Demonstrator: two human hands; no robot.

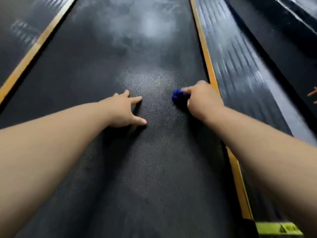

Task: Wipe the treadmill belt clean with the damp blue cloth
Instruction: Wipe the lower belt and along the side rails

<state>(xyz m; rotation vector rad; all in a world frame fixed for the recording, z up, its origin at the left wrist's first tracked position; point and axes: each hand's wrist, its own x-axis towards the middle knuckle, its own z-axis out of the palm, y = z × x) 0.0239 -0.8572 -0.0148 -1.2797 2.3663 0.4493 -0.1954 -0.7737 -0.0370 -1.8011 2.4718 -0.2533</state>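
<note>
Head view: right hand [204, 102] clutches bunched cloth [179, 98] by the belt's [154, 169] right edge. Unwiped belt runs leftward; left hand [123, 112] rests flat, fingers spread.

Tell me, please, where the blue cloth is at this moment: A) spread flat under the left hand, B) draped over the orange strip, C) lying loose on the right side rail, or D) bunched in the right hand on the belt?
D: the right hand grips the bunched cloth against the belt, while the left hand rests open on it, holding nothing.
</note>
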